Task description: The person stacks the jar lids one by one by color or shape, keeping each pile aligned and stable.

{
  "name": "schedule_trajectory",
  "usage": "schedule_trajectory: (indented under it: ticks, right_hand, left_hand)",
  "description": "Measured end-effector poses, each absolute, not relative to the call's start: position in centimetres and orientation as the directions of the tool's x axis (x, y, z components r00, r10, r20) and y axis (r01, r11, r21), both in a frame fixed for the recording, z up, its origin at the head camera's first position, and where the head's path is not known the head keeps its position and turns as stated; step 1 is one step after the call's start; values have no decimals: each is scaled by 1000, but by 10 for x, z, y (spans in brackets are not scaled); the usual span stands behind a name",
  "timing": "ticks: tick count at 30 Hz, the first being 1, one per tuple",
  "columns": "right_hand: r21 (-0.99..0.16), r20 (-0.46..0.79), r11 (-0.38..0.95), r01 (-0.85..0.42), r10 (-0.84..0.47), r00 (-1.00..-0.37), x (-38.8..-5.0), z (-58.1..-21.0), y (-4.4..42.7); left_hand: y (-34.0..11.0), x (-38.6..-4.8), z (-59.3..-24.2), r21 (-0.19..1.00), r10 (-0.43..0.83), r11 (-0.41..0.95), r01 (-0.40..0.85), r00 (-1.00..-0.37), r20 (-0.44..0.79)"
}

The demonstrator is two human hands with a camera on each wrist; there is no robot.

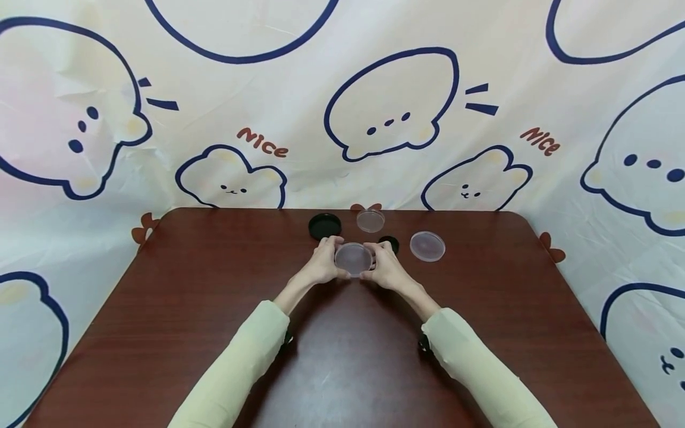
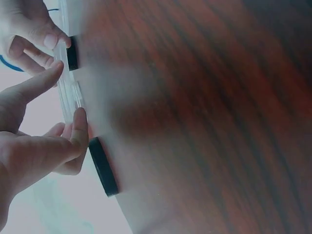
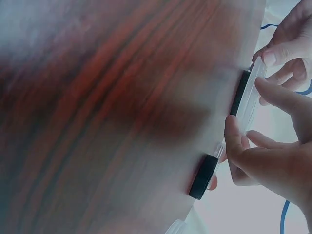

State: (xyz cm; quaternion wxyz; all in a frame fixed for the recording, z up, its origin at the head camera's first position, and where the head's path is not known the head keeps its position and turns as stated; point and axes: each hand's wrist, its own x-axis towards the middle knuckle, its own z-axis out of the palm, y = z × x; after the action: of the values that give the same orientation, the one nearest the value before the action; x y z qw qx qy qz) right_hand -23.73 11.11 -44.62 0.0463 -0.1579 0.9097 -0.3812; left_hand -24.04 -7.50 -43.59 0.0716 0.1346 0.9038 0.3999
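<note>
Round dish, clear, shallow; located between the two hands, edges within the fingers' grip. Left hand: thumb and fingers parted by about the rim's breadth, curled onto the dish's left edge. Right hand: likewise, pinching the right edge. Handling, as judged: light, stiff, probably plastic; smooth faces likely slippery; thin wall may crack under a hard squeeze. Best hold: opposite sides of the rim, lightly. Adjacent: black round piece just beyond the left fingers; smaller black piece just beyond the right; clear disc right of the right fingers.
</note>
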Motion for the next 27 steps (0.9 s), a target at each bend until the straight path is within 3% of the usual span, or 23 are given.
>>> schedule_trajectory:
  ticks: [11,27]
  right_hand:
    - [-770,-12,615,-172,-283,-959,-228,-444,113]
    - [-853,-45,497,-162,-377,-925,-215,-440,121]
  left_hand:
    - [-72,-228,-432,742,287,654,150,-956,-61]
    - [-84,-213,-431,734,325,660,163,-942,-83]
